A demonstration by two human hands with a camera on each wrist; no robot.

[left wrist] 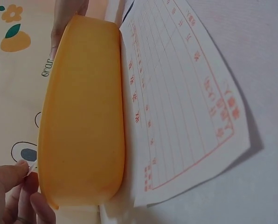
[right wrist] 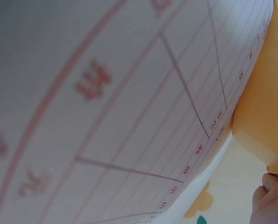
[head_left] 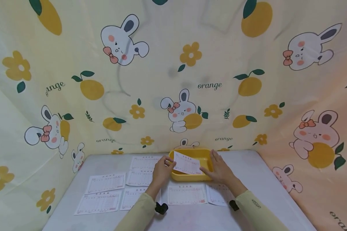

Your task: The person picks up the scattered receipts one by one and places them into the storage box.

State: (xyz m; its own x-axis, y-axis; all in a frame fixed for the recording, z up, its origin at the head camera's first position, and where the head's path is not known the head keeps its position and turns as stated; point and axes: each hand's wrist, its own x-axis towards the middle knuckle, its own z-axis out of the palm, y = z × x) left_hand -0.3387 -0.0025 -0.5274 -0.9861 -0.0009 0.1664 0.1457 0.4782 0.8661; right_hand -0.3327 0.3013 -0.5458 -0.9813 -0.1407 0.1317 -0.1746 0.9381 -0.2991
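Note:
A yellow plastic basin (head_left: 188, 177) stands at the back of the table. My left hand (head_left: 161, 171) is at its left end, thumb and fingers pinching the edge of a white printed form (head_left: 186, 163) that slants over the basin's opening. In the left wrist view, the left hand (left wrist: 17, 196) shows beside the basin's rim with a sliver of paper between thumb and finger. My right hand (head_left: 221, 168) rests along the basin's right side, fingers extended and thumb spread toward the form's right corner. The right wrist view catches only part of the right hand (right wrist: 272, 200) against the basin.
Several more forms with red print lie on the white table (head_left: 191, 218). One form (head_left: 187, 194) is right in front of the basin, another (head_left: 219, 194) under my right forearm, and others (head_left: 105, 183) spread to the left. A patterned curtain (head_left: 173, 73) encloses the back and sides.

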